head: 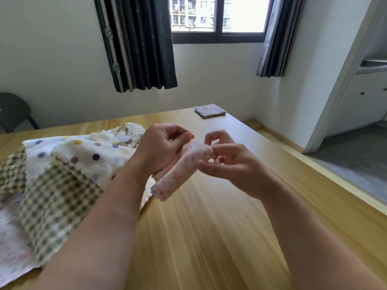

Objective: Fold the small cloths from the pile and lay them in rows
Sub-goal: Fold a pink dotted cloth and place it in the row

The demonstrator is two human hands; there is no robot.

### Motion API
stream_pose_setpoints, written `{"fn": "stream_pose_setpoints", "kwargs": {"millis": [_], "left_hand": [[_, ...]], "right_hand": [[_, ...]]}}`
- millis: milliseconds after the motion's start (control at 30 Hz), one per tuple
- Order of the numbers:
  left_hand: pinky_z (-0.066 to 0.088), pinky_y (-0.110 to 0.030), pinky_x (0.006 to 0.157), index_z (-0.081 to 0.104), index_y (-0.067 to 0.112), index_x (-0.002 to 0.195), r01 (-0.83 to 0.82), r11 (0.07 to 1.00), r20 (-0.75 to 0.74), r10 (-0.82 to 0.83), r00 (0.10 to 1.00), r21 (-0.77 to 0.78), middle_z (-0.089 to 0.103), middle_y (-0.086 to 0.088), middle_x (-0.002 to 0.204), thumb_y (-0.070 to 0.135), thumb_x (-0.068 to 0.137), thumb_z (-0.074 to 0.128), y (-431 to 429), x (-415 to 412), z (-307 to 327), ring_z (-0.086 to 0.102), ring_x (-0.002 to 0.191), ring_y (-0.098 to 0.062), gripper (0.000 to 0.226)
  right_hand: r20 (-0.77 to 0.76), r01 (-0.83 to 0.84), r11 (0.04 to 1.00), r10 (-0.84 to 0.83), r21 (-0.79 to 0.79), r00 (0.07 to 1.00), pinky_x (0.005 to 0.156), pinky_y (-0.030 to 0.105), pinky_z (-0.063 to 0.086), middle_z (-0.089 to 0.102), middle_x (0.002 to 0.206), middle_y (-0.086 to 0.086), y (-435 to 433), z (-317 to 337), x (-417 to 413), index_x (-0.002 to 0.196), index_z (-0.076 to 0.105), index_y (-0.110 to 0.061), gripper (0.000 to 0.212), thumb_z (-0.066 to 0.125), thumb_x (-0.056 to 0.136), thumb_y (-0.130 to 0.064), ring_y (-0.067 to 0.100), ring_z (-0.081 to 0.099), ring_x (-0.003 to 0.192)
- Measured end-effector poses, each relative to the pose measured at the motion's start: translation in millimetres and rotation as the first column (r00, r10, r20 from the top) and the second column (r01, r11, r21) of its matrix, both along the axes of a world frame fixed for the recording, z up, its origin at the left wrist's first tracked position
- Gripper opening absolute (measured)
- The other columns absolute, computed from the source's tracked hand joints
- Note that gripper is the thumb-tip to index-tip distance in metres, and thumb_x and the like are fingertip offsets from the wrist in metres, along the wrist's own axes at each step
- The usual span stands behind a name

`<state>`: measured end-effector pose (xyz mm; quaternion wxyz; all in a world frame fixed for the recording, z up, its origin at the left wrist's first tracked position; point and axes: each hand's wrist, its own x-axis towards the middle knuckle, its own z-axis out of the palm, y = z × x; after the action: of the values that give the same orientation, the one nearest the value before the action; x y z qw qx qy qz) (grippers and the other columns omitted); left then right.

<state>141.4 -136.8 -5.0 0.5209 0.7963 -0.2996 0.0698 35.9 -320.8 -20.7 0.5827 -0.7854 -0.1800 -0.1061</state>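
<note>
Pile left, folded cloth far corner.

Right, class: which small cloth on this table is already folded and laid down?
The grey cloth far across the table: a folded square lying alone. The rest sit loose in the pile; left hand and right hand hold the pink-spotted cloth.

The pile lies on the left of the tabletop, a folded cloth at its far right corner. Between them, the left hand and right hand hold a small cloth above it.
</note>
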Motion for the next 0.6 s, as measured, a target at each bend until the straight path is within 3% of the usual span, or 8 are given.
{"fn": "stream_pose_setpoints", "kwargs": {"millis": [133,300,400,500,600], "left_hand": [[0.059,-0.028,0.078,0.079,0.010,0.095,0.046,0.999,-0.081,-0.048,0.996,-0.028,0.078,-0.002,0.087,0.015,0.095,0.070,-2.3,-1.5,-6.9,0.073,0.082,-0.015,0.010],[0.061,-0.028,0.072,0.079,0.014,0.093,0.036,0.988,-0.208,-0.067,0.976,-0.151,0.078,-0.002,0.086,0.019,0.095,0.070,-2.8,-2.7,-8.8,0.071,0.080,-0.013,0.011],[0.058,-0.024,0.070,0.079,0.015,0.092,-0.002,0.975,-0.228,-0.050,0.972,-0.222,0.076,0.004,0.084,0.021,0.095,0.070,-0.8,-2.0,-6.2,0.068,0.078,-0.007,0.012],[0.056,-0.022,0.071,0.080,0.017,0.092,-0.029,0.965,-0.217,-0.029,0.976,-0.262,0.077,0.006,0.088,0.025,0.093,0.071,0.8,-0.9,-4.6,0.068,0.081,-0.004,0.012],[0.055,-0.022,0.073,0.080,0.019,0.091,-0.047,0.960,-0.192,-0.007,0.981,-0.275,0.076,0.008,0.086,0.025,0.093,0.072,-2.4,-2.3,-5.0,0.067,0.082,-0.003,0.011]], "right_hand": [[0.019,-0.001,0.996,0.000,0.084,1.000,0.074,0.047,0.039,0.044,0.104,-0.002,-3.1,-0.9,2.3,0.083,0.080,-0.019,0.016,0.079,0.081,-0.035,0.029,0.040,0.089],[-0.058,0.040,0.984,-0.030,0.175,0.998,0.076,0.034,0.038,0.048,0.096,0.001,-0.9,-2.2,1.9,0.074,0.068,0.012,0.049,0.079,0.080,-0.035,0.017,0.044,0.088],[-0.096,0.192,0.981,-0.190,0.018,0.977,0.071,0.026,0.041,0.052,0.094,-0.004,-1.3,-0.4,2.2,0.074,0.068,0.011,0.067,0.077,0.081,-0.055,0.008,0.049,0.081],[-0.065,0.353,0.892,-0.385,-0.282,0.921,0.067,0.014,0.048,0.059,0.098,-0.007,-0.5,-2.4,4.7,0.069,0.072,0.001,0.062,0.067,0.086,-0.059,0.001,0.057,0.080],[-0.011,0.455,0.838,-0.481,-0.302,0.877,0.067,0.019,0.051,0.065,0.090,-0.001,-0.5,-7.6,9.0,0.068,0.068,0.000,0.062,0.059,0.093,-0.057,0.007,0.062,0.078]]}}
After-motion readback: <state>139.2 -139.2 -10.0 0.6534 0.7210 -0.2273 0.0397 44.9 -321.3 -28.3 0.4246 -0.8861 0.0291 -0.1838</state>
